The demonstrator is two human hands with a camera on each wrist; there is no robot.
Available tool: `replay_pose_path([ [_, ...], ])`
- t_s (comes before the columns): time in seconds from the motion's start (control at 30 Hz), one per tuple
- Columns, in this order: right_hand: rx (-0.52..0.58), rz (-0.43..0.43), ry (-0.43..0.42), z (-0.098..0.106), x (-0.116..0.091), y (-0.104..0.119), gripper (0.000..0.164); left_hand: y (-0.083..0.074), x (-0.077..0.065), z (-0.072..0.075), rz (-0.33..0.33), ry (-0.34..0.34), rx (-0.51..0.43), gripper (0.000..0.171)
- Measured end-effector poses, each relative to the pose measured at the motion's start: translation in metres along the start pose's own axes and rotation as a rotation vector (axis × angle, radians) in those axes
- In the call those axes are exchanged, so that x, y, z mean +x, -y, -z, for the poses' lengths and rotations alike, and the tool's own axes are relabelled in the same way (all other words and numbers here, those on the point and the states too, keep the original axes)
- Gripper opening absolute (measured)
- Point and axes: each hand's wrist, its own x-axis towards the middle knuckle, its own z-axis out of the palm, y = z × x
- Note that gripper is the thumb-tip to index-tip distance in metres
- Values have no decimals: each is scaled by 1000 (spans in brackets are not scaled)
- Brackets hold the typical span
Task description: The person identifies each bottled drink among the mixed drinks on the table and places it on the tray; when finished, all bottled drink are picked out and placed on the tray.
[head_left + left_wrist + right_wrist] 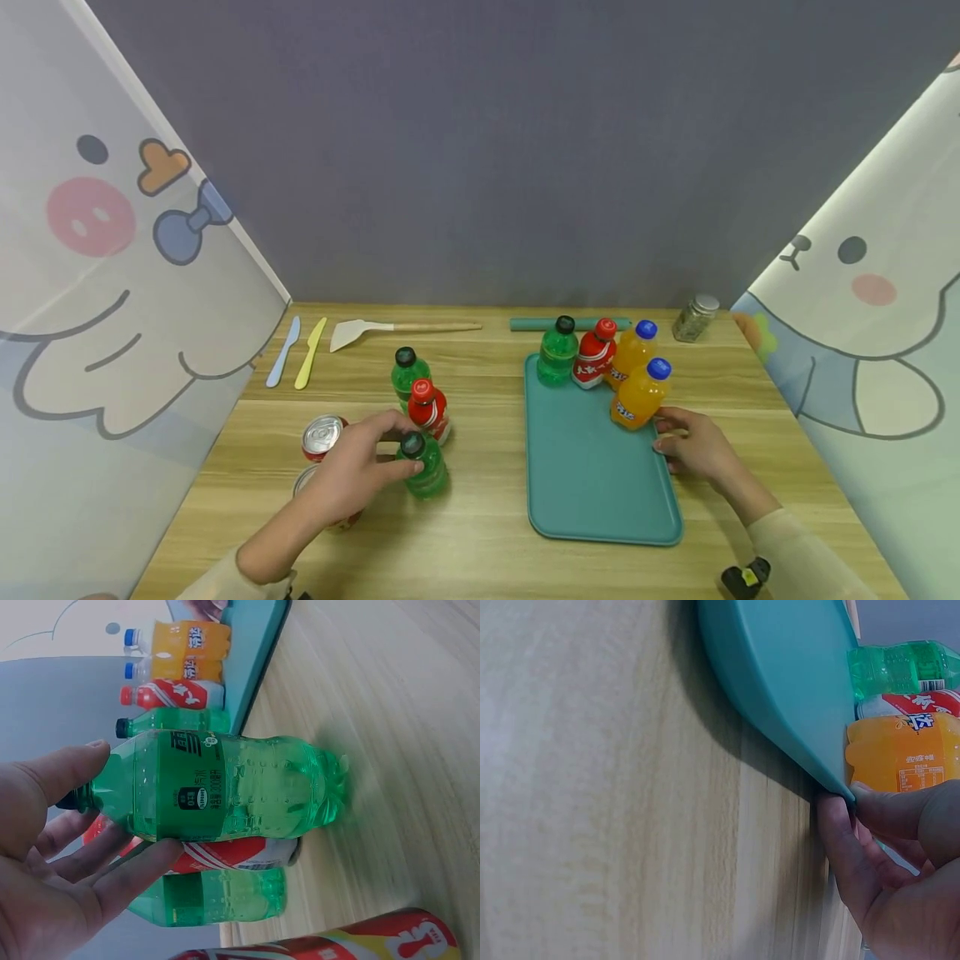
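In the head view my left hand (348,475) holds a green soda bottle (427,471) with a black cap near its neck, thumb on one side and fingers on the other. The bottle (247,784) is upright. Just behind it stand a red-labelled bottle (429,410) and another green bottle (405,372). My right hand (693,446) pinches the right edge of a teal tray (592,500); in the right wrist view its thumb (892,810) lies on the rim. On the tray's far part are a green bottle (557,354), a red bottle (595,354) and two orange bottles (640,396).
Two cans, one a red can (322,435), stand beside my left hand. Farther back lie a blue knife (282,354), a yellow knife (310,354), a spatula (405,327) and a teal rod (532,323). A glass jar (695,319) is at the back right.
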Motion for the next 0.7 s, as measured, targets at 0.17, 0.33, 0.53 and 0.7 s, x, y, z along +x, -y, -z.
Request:
replay_pose_path([
  [0.17, -3, -3, 1, 1, 0, 1, 63, -7, 2, -1, -5, 31, -28, 27],
  [0.33, -11, 2, 0, 1, 0, 0, 63, -19, 8, -1, -16, 67, 12, 25],
  [0.53, -8, 10, 1, 0, 2, -3, 63, -34, 21, -8, -65, 81, 52, 30],
  [0.7, 5, 8, 2, 1, 2, -5, 64, -52, 38, -19, -134, 62, 59, 29],
])
